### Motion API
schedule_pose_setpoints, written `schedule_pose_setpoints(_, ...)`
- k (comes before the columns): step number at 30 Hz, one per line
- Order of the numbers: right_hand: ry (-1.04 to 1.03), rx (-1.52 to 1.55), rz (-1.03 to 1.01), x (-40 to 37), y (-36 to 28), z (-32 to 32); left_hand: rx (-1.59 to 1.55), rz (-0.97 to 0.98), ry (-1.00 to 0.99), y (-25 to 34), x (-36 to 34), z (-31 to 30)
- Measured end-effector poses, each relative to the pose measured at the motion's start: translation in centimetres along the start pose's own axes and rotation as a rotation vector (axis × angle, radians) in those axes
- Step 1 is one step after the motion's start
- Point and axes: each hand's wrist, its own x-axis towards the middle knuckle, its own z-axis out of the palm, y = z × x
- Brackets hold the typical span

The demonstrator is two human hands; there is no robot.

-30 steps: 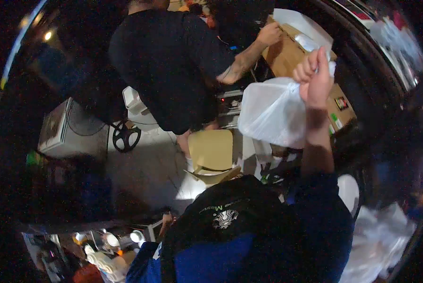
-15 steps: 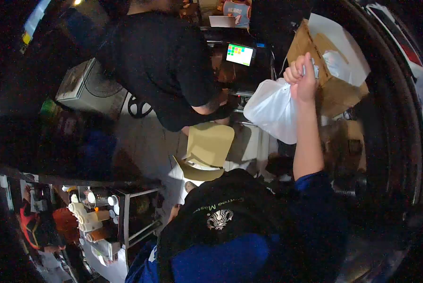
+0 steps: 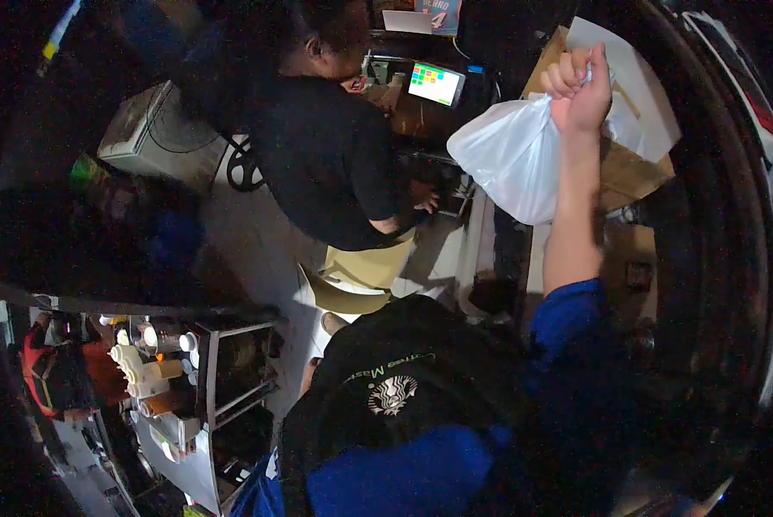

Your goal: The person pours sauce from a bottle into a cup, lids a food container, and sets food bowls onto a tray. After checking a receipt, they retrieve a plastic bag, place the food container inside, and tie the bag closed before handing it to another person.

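My right hand [image 3: 583,90] is raised at the upper right, its fingers curled round the gathered top of a white plastic bag [image 3: 516,159]. The full, rounded bag hangs to the left of my wrist. Behind the hand is an open cardboard box [image 3: 632,177] with white material in it. Only a small patch of skin of my left hand [image 3: 310,375] shows beside my black apron [image 3: 352,362]; its fingers are hidden.
Ahead, a person in black [image 3: 317,164] is by a yellow chair [image 3: 365,263] and a lit tablet [image 3: 436,84]. A metal-framed rack [image 3: 244,401] and bottles [image 3: 137,370] are at lower left. A grey box-like unit [image 3: 158,133] is at upper left.
My right hand and the bag have moved up, the hand also slightly right. The person in black has shifted, with the head now showing. The chair and rack appear shifted left in view.
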Motion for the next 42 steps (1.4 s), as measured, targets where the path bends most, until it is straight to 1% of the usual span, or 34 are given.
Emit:
schedule_pose_setpoints(6,0.018,0.034,0.031,-0.3,-0.8,0.3,-0.013,0.001,0.001,0.2,0.1,-0.1)
schedule_pose_setpoints(7,0.060,0.039,0.060,-0.6,-1.3,0.3,-0.014,-0.003,0.006,0.3,0.1,0.1)
schedule_pose_setpoints(13,-0.010,0.084,0.054,-0.8,-0.4,-0.9,-0.029,0.018,0.037,0.3,0.3,0.4)
schedule_pose_setpoints(14,-0.020,0.087,0.061,-0.9,-0.1,-0.9,-0.003,0.027,0.042,0.9,-0.5,0.0)
schedule_pose_setpoints(16,-0.030,0.093,0.067,-0.9,0.9,-0.7,0.050,0.043,0.051,4.6,-3.4,-1.4)
schedule_pose_setpoints(18,-0.040,0.102,0.079,-0.9,1.8,-0.7,-0.039,0.033,0.046,4.8,-3.9,-1.1)
schedule_pose_setpoints(19,-0.037,0.112,0.091,-0.9,2.1,-0.7,-0.083,0.028,0.044,4.6,-4.1,-0.9)
schedule_pose_setpoints(25,-0.081,0.175,0.130,0.0,3.9,-1.0,-0.118,-0.054,0.078,-1.2,-3.0,1.2)
schedule_pose_setpoints(29,-0.044,0.150,0.163,-0.1,4.7,-0.6,-0.148,-0.091,0.083,-3.2,-3.0,1.7)
schedule_pose_setpoints(30,-0.037,0.146,0.159,-0.1,4.7,-0.6,-0.160,-0.088,0.080,-3.1,-3.2,1.8)
schedule_pose_setpoints(32,-0.025,0.156,0.158,-0.1,5.3,-0.7,-0.026,0.026,0.107,-3.2,-3.4,1.8)
schedule_pose_setpoints(34,0.182,0.213,0.191,0.0,5.0,-0.3,0.081,0.067,0.168,-2.7,-3.2,2.2)
schedule_pose_setpoints(35,-0.068,0.293,0.280,1.4,5.7,-4.2,-0.019,-0.100,-0.059,-3.5,-2.3,2.2)
schedule_pose_setpoints(36,0.077,0.081,0.245,0.9,5.2,-3.4,0.338,0.274,0.052,-4.0,-2.5,2.4)
schedule_pose_setpoints(37,0.220,-0.160,0.187,0.7,5.4,-2.6,-0.007,-0.123,0.158,-3.2,-2.6,3.1)
schedule_pose_setpoints(38,0.273,-0.137,0.141,1.3,6.8,-4.3,0.047,0.002,0.036,-2.1,-3.5,2.2)
schedule_pose_setpoints(39,0.300,-0.163,0.135,1.8,9.0,-6.4,0.210,0.029,0.061,-2.2,-2.4,2.1)
schedule_pose_setpoints(40,0.307,-0.223,0.123,1.9,10.7,-5.7,-0.050,-0.221,0.085,-0.4,-3.0,1.3)
schedule_pose_setpoints(42,0.322,-0.388,0.109,0.3,13.2,-4.6,-0.122,-0.261,0.157,1.8,-4.5,-0.3)
